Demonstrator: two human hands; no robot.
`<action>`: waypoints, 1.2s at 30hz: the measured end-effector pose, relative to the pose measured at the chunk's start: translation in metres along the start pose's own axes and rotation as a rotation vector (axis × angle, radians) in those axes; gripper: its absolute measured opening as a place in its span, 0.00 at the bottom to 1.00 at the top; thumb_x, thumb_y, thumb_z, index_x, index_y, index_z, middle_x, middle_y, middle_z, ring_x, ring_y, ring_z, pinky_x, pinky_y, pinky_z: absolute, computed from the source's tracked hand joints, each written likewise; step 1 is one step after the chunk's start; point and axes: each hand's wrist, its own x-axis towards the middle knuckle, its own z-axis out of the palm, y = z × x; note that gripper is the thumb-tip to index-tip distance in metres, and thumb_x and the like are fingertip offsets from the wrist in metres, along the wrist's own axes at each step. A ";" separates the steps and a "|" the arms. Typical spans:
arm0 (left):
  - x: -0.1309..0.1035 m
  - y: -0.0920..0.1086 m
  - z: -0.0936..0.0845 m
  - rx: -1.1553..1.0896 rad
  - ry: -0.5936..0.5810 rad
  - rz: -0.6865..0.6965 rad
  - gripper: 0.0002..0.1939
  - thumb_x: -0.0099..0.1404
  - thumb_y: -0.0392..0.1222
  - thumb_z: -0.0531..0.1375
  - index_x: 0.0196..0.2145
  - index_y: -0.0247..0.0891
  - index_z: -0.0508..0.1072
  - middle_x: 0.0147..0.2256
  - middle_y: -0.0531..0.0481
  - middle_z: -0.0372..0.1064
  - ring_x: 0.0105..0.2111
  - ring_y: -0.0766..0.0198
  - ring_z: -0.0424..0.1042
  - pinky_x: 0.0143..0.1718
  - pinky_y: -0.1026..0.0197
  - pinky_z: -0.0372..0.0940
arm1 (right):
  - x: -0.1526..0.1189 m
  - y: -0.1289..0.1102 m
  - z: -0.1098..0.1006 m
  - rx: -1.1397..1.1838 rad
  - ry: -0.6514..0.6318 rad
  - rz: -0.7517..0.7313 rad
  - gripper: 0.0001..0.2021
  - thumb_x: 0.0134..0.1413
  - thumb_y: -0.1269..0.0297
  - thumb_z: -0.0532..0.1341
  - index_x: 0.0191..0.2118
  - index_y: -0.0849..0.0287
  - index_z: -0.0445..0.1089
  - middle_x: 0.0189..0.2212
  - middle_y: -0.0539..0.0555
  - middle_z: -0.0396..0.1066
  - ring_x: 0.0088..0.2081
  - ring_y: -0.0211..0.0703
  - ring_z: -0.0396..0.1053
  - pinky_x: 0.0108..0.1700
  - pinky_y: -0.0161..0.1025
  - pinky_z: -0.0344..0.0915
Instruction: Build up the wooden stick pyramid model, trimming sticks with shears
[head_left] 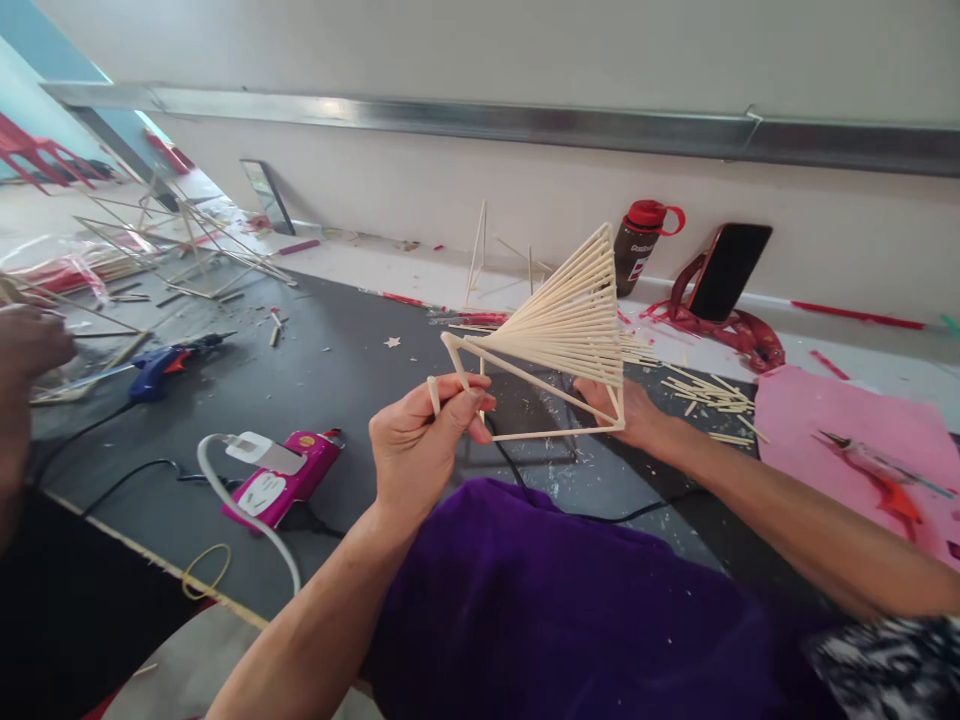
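A frame of thin pale wooden sticks is held up over the grey table, with many sticks fanning from its left corner to its upright right side. My left hand is closed in a pinch on the frame's left part. A short stick end sticks up by its index finger; whether it belongs to the frame I cannot tell. Behind the lower right corner, my right hand grips the frame, its fingers partly hidden by sticks. Loose short sticks lie beyond my right hand.
A pink power strip with cables and a blue glue gun lie left. A co-worker's hand is at the left edge. Another glue gun rests on pink sheet. A bottle and phone stand behind.
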 end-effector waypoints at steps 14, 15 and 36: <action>0.000 -0.001 -0.001 -0.003 -0.062 0.038 0.04 0.61 0.38 0.63 0.35 0.40 0.79 0.17 0.56 0.71 0.23 0.68 0.74 0.30 0.68 0.70 | -0.089 0.038 0.008 -0.022 0.251 -0.257 0.16 0.64 0.72 0.49 0.53 0.64 0.67 0.50 0.64 0.71 0.53 0.50 0.68 0.52 0.49 0.66; 0.000 -0.001 -0.001 0.002 -0.059 0.039 0.04 0.61 0.38 0.63 0.35 0.40 0.79 0.17 0.56 0.71 0.23 0.68 0.74 0.30 0.68 0.70 | -0.093 0.047 0.005 -0.028 0.280 -0.195 0.16 0.65 0.71 0.49 0.54 0.64 0.67 0.50 0.65 0.71 0.52 0.51 0.68 0.52 0.50 0.66; -0.002 -0.012 0.005 0.051 -0.132 0.001 0.05 0.61 0.39 0.63 0.35 0.42 0.78 0.18 0.58 0.71 0.25 0.69 0.74 0.32 0.69 0.68 | -0.043 0.011 0.012 -0.104 -0.084 0.117 0.09 0.63 0.70 0.53 0.41 0.62 0.70 0.40 0.60 0.72 0.39 0.46 0.71 0.37 0.38 0.65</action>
